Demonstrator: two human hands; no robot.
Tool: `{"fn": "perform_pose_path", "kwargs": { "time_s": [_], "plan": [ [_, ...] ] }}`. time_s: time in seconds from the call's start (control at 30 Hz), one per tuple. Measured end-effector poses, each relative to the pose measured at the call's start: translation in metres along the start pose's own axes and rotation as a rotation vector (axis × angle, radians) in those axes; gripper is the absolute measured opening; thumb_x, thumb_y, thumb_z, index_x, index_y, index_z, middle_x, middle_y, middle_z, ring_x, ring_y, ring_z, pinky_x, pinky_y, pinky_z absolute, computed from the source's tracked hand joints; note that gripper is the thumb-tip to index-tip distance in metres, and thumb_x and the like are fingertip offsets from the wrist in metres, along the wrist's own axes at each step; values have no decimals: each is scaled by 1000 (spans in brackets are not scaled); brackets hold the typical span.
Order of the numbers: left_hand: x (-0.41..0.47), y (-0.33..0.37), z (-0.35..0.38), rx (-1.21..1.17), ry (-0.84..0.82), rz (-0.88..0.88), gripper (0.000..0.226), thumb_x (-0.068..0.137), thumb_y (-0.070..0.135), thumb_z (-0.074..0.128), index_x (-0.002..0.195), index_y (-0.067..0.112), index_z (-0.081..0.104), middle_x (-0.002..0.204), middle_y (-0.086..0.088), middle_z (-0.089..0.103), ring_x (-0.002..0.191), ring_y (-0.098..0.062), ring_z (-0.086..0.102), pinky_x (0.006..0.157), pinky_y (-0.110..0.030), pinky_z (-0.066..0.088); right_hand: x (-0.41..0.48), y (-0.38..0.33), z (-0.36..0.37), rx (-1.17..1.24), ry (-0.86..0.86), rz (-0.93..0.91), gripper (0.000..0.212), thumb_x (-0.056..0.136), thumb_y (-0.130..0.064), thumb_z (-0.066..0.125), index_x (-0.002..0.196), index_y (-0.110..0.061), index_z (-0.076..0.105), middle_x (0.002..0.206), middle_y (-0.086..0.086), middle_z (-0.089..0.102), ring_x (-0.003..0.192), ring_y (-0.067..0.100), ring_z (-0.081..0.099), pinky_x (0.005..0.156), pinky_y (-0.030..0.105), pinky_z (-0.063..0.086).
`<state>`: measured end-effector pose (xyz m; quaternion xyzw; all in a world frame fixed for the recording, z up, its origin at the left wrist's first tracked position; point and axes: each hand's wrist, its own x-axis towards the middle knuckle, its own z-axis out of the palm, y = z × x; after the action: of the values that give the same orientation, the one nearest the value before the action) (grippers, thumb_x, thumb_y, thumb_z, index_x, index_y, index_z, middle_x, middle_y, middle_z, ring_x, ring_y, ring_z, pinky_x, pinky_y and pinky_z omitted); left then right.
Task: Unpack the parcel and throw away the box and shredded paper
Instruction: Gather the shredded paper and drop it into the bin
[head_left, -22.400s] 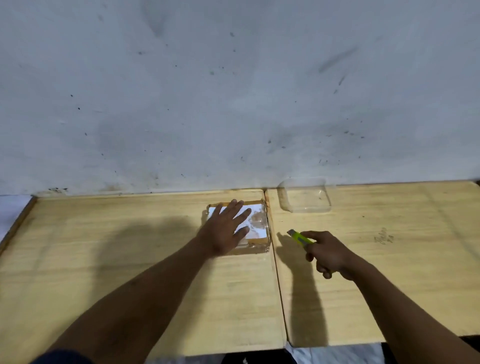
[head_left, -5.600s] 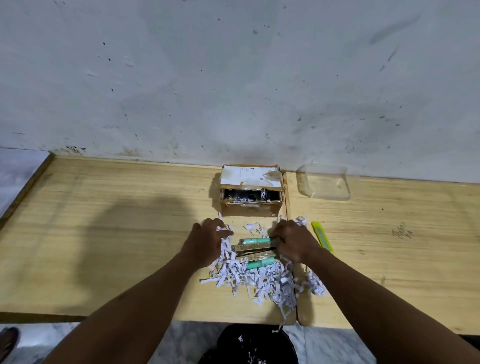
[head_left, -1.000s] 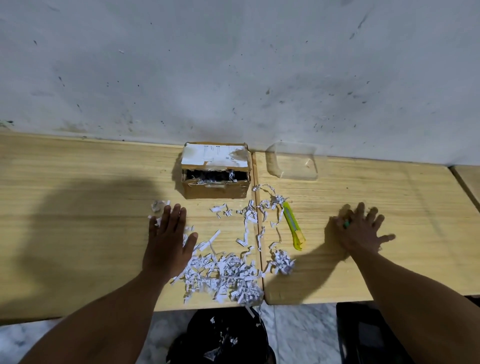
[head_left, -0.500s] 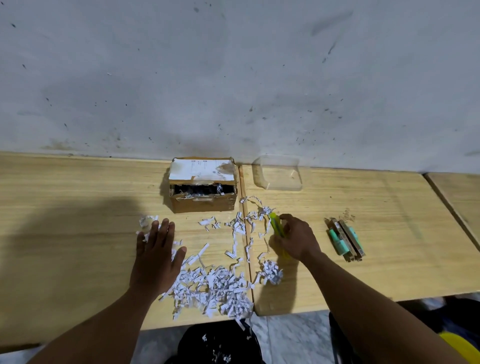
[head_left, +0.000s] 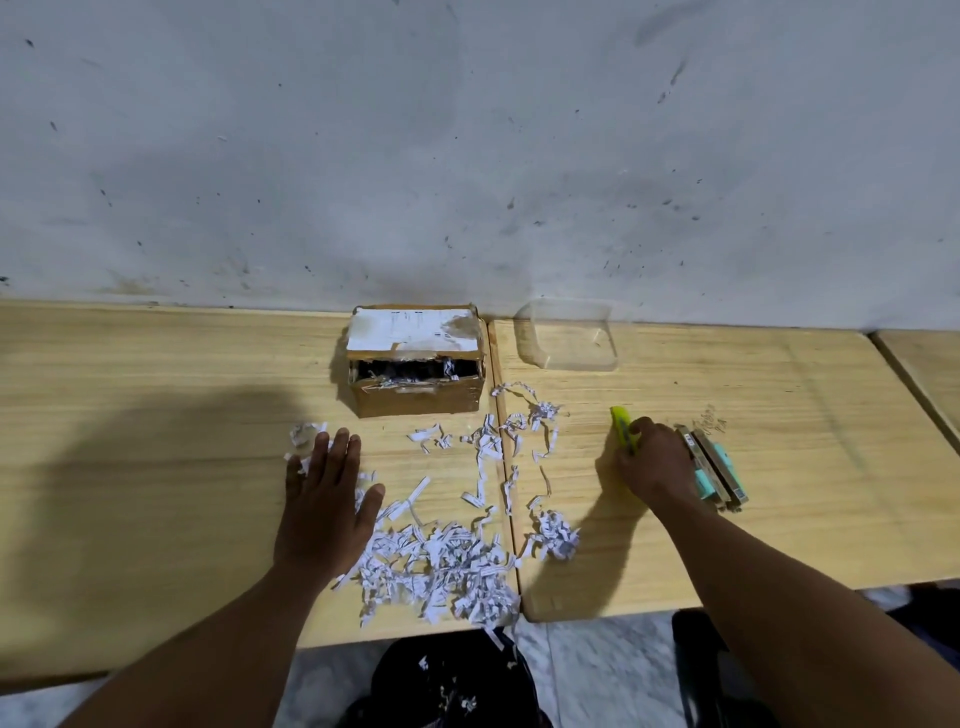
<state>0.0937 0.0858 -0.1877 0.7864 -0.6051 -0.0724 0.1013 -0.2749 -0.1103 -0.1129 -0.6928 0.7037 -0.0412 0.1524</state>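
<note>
Gripping cutter (head_left: 621, 423) in right hand (head_left: 652, 462), left hand (head_left: 324, 504) on shredded paper (head_left: 441, 566)

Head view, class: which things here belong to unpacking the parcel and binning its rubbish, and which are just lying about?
Job: cardboard box, shredded paper, green packets, yellow cutter in the right hand, black bin bag.
Lying about: clear plastic tub.

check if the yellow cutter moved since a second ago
Yes, to the right: the right hand grips the cutter, farther from the table seam than before.
</note>
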Motion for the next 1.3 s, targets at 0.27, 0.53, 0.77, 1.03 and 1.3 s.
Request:
{"fn": "perform_pose_path", "kwargs": {
  "time_s": [0.27, 0.53, 0.77, 1.03, 1.3],
  "plan": [
    [2, 0, -2, -77, -12, -14, 74, 95, 62, 24, 154, 16, 26, 164, -3, 17, 152, -21, 2, 121, -53, 6, 1, -21, 6, 87, 49, -223, 42, 87, -25, 66, 128, -19, 57, 126, 7, 55, 116, 30, 52, 82, 39, 45],
    [33, 9, -25, -291, 99, -14, 61, 92, 55, 40, 137, 17, 55, 146, -4, 51, 142, -20, 38, 110, -35, 33, 25, -79, 28, 235, -146, -401, 50, 101, -38, 49, 147, -21, 41, 153, 3, 40, 137, 24, 42, 107, 36, 37],
    [38, 20, -26, -344, 185, 231, 36, 94, 44, 53, 94, 16, 75, 91, 5, 72, 89, -17, 65, 79, -33, 50, 10, -98, 47, 199, -260, -643, 42, 99, -36, 43, 135, -19, 57, 141, 4, 53, 126, 26, 54, 104, 36, 43],
    [35, 10, -45, -289, 245, 321, 41, 99, 34, 32, 101, 27, 72, 97, 12, 69, 98, -15, 60, 87, -41, 33, -16, -77, 39, 148, -249, -821, 46, 99, -37, 43, 145, -32, 44, 146, -7, 52, 126, 4, 49, 109, 41, 34],
    [41, -17, -39, -305, 197, -180, 57, 97, 55, 24, 141, 27, 45, 151, 0, 38, 147, -21, 22, 117, -55, 5, 0, -98, 47, 70, -317, -660, 62, 98, -54, 28, 152, -26, 33, 161, 0, 29, 149, 18, 21, 118, 47, 22]
  ]
}}
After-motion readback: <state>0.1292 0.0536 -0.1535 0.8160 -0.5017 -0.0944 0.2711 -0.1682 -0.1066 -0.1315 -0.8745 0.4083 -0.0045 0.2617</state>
